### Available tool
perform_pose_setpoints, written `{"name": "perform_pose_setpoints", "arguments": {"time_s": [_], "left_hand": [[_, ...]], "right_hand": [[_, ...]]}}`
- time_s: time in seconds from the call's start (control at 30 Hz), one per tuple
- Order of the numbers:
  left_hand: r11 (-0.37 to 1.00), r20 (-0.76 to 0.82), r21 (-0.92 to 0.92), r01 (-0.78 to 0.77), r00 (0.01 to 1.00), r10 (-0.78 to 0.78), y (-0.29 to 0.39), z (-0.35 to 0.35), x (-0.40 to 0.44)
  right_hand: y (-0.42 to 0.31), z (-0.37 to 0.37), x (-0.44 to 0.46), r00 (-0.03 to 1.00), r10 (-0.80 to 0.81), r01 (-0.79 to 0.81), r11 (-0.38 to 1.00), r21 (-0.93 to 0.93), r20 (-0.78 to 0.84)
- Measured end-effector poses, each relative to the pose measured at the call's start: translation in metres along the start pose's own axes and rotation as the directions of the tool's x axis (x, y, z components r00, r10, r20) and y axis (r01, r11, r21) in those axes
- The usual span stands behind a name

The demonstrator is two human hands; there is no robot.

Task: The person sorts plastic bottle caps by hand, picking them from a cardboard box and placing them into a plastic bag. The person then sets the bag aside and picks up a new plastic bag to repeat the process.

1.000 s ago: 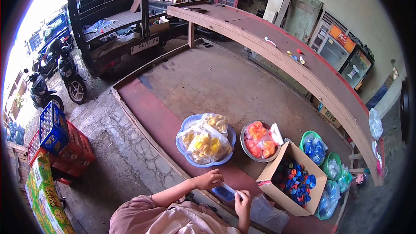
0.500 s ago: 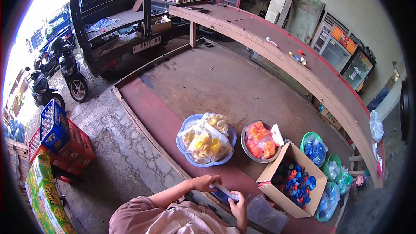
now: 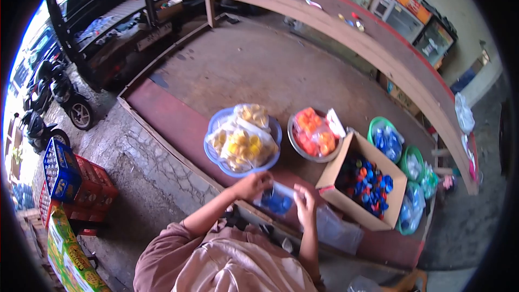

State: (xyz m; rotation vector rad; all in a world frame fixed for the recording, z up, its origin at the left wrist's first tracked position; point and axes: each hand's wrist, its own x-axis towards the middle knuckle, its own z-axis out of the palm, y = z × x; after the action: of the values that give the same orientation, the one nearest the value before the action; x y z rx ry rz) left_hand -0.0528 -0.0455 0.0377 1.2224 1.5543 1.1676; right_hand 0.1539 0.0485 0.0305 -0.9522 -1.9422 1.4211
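Observation:
A small clear plastic bag (image 3: 278,201) with blue caps in it hangs between my two hands, over the near edge of the low platform. My left hand (image 3: 253,185) is closed on the bag's upper left corner, fingertips pinched. On the other side my right hand (image 3: 306,204) grips the upper right edge, thumb on top. Just right of that hand lie flat clear plastic bags (image 3: 339,231). Beyond my hands stands a light-blue basin (image 3: 210,154) with bagged yellow and white caps. Nearby is a cardboard box (image 3: 336,168) of loose blue, red and orange caps.
A metal bowl (image 3: 294,141) holds bagged orange caps. Green baskets (image 3: 372,130) with bagged blue and clear items line the right. A raised wooden counter (image 3: 324,21) curves behind. Red and blue crates (image 3: 81,184), motorbikes (image 3: 73,100) and a truck (image 3: 108,32) are at left.
Both hands have risen with the bag, which now hangs lower between them and shows its blue contents more plainly. The camera view has tilted and shifted.

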Motion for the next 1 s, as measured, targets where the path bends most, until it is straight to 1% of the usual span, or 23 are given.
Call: {"name": "perform_pose_setpoints", "arguments": {"time_s": [0.03, 0.07, 0.1, 0.13, 0.2, 0.23, 0.27, 0.33, 0.4, 0.43, 0.47, 0.5, 0.53, 0.57, 0.67, 0.7, 0.8, 0.83, 0.93, 0.97, 1.0], "left_hand": [[0.977, -0.035, -0.214, -0.012, 0.999, 0.004, -0.020, 0.003, 0.009], [0.910, -0.062, -0.412, -0.044, 0.998, 0.020, -0.017, 0.005, 0.015], [0.929, -0.046, -0.369, 0.009, 0.999, -0.028, 0.000, -0.002, 0.016], [0.905, -0.085, -0.419, -0.070, 0.996, 0.037, -0.003, -0.001, 0.023], [0.778, -0.094, -0.625, -0.066, 0.996, 0.010, 0.001, -0.001, 0.027], [0.757, -0.102, -0.653, -0.029, 0.994, -0.050, 0.002, 0.000, 0.027], [0.750, -0.108, -0.661, 0.019, 0.987, -0.120, 0.004, 0.002, 0.026], [0.652, 0.002, -0.737, 0.178, 0.965, -0.262, 0.009, -0.001, 0.022], [0.580, 0.023, -0.790, 0.199, 0.955, -0.296, 0.001, 0.007, 0.023], [0.581, 0.047, -0.783, 0.223, 0.952, -0.303, -0.009, 0.009, 0.025], [0.567, 0.044, -0.793, 0.221, 0.950, -0.310, -0.016, 0.018, 0.023], [0.598, 0.088, -0.757, 0.262, 0.949, -0.304, -0.014, 0.024, 0.020], [0.629, 0.128, -0.718, 0.297, 0.945, -0.299, -0.015, 0.028, 0.018], [0.701, 0.162, -0.648, 0.298, 0.953, -0.257, -0.020, 0.033, 0.016], [0.759, 0.164, -0.592, 0.272, 0.962, -0.216, -0.016, 0.052, 0.016], [0.786, 0.144, -0.566, 0.249, 0.968, -0.203, -0.012, 0.058, 0.017], [0.785, 0.172, -0.560, 0.264, 0.964, -0.202, -0.006, 0.062, 0.022], [0.795, 0.178, -0.551, 0.255, 0.966, -0.187, -0.011, 0.062, 0.025], [0.821, 0.223, -0.488, 0.297, 0.951, -0.212, -0.020, 0.056, 0.032], [0.792, 0.265, -0.496, 0.356, 0.931, -0.252, -0.024, 0.051, 0.033], [0.798, 0.223, -0.432, 0.420, 0.907, -0.357, -0.002, 0.046, 0.032]], "right_hand": [[-0.009, 0.000, 0.005, 1.000, -0.004, 0.006, 0.997, 0.083, -0.031], [-0.006, -0.001, 0.012, 0.999, 0.001, 0.005, 0.992, 0.126, -0.045], [-0.002, -0.001, 0.017, 0.998, 0.025, -0.014, 0.980, 0.198, -0.057], [-0.006, -0.001, 0.021, 0.997, 0.043, -0.027, 0.967, 0.254, -0.060], [-0.016, -0.002, 0.026, 0.997, 0.070, -0.050, 0.924, 0.379, -0.039], [-0.017, -0.001, 0.027, 0.995, 0.081, -0.050, 0.897, 0.438, -0.051], [-0.018, 0.001, 0.025, 0.990, 0.139, -0.104, 0.867, 0.488, -0.037], [-0.009, 0.001, 0.019, 0.983, 0.180, -0.173, 0.839, 0.516, 0.036], [0.008, -0.002, 0.012, 0.958, 0.220, -0.285, 0.808, 0.515, 0.183], [0.014, -0.003, 0.007, 0.964, 0.193, -0.255, 0.865, 0.432, 0.182], [0.019, -0.006, 0.002, 0.968, 0.182, -0.217, 0.953, 0.213, 0.172], [0.009, -0.013, -0.004, 0.982, 0.083, -0.089, 0.996, 0.026, 0.168], [-0.002, -0.020, -0.008, 0.982, -0.013, 0.045, 0.985, -0.164, 0.187], [-0.001, -0.024, -0.011, 0.979, -0.105, 0.147, 0.956, -0.253, 0.173], [-0.012, -0.031, -0.018, 0.979, -0.055, 0.097, 0.973, -0.208, 0.197], [-0.016, -0.033, -0.019, 0.972, 0.020, 0.031, 0.977, -0.210, 0.235], [-0.014, -0.032, -0.020, 0.964, 0.078, -0.026, 0.979, -0.200, 0.255], [-0.010, -0.031, -0.020, 0.963, 0.098, -0.062, 0.987, -0.148, 0.250], [-0.001, -0.029, -0.015, 0.963, 0.110, -0.091, 0.992, -0.087, 0.247], [0.000, -0.033, -0.010, 0.945, 0.180, -0.154, 0.982, -0.113, 0.273], [0.005, -0.037, -0.005, 0.950, 0.174, -0.175, 0.984, -0.021, 0.258]]}}
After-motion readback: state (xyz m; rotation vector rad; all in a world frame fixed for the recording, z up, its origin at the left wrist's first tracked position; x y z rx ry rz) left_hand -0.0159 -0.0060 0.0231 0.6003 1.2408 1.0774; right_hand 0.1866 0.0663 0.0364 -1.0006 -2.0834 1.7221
